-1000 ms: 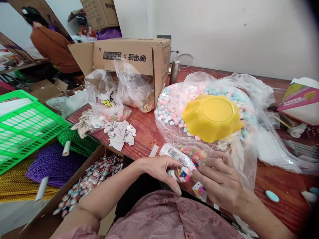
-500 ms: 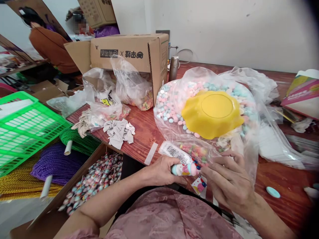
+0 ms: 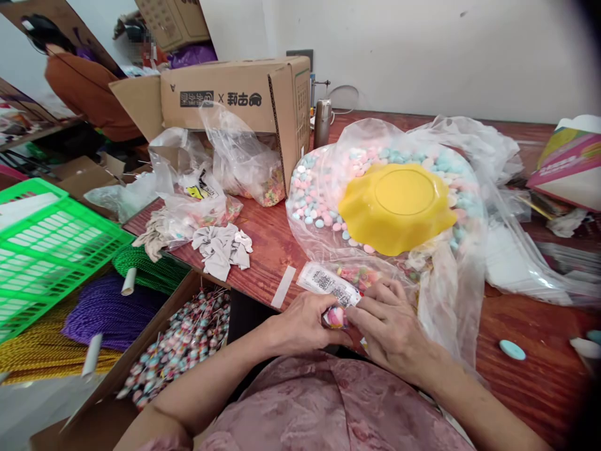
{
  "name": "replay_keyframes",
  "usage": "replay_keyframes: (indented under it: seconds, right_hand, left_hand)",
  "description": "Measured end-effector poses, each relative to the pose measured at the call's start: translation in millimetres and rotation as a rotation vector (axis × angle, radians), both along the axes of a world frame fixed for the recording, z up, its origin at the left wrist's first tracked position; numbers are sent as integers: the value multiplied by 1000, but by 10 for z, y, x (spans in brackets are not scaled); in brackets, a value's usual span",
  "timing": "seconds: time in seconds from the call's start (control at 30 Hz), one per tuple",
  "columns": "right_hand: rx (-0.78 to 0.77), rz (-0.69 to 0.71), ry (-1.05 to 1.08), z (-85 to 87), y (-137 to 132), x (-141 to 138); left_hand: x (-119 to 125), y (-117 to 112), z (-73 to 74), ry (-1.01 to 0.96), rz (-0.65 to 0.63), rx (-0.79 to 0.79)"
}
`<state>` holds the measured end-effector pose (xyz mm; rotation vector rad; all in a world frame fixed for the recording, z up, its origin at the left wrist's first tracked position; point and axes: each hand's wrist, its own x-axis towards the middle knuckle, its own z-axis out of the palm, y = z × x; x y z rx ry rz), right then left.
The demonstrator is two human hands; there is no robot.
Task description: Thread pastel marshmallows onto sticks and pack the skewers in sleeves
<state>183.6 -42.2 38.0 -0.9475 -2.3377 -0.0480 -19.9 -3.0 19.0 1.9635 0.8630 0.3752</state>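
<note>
My left hand (image 3: 300, 321) is closed around a small pastel candy lollipop (image 3: 335, 317), pink at the visible end, with printed colourful wrapper about it. My right hand (image 3: 389, 322) presses its thumb and fingers against the same candy from the right, covering much of it. Its stick is hidden. Just beyond the fingers lies a white label strip with printed codes (image 3: 323, 282). Next to that strip, partly under my right hand, is a clear bag of small coloured candies (image 3: 359, 275).
An upturned yellow bowl (image 3: 399, 207) rests on a big clear bag of pink and blue candies (image 3: 307, 200). A cardboard box (image 3: 225, 94) stands behind. Left are a green basket (image 3: 56, 244) and a carton of wrapped lollipops (image 3: 188, 338). A co-worker (image 3: 84, 94) sits beyond.
My right hand has moved left onto the candy, its fingers now bunched against it. The blue end has gone from sight, and the candy now shows less between my hands.
</note>
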Motion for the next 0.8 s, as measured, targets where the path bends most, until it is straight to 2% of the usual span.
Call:
replay_keyframes:
  seconds: [0.07,0.13,0.17,0.27,0.33,0.4,0.57,0.8]
  right_hand:
    - [-1,-4,-17,8,42,60]
    - [11,-16,-44,17,69,121]
    - [23,-23,-56,22,75,139]
    - [61,-68,-62,31,59,116]
    - [86,-107,-51,25,28,56]
    - [102,-133,-37,5,-11,-11]
    - [120,-168,11,-65,-120,-147]
    - [184,-142,19,-173,-254,-206]
  left_hand:
    - [-42,13,10,-99,-8,-145]
    - [-71,27,44,-153,32,-168]
    - [-77,30,69,-161,75,-110]
    - [-70,13,152,-100,199,199]
    - [-60,-22,200,-10,229,321]
    - [-57,-60,237,84,225,322]
    - [-70,-88,321,237,181,208]
    - [-39,-67,438,526,37,354]
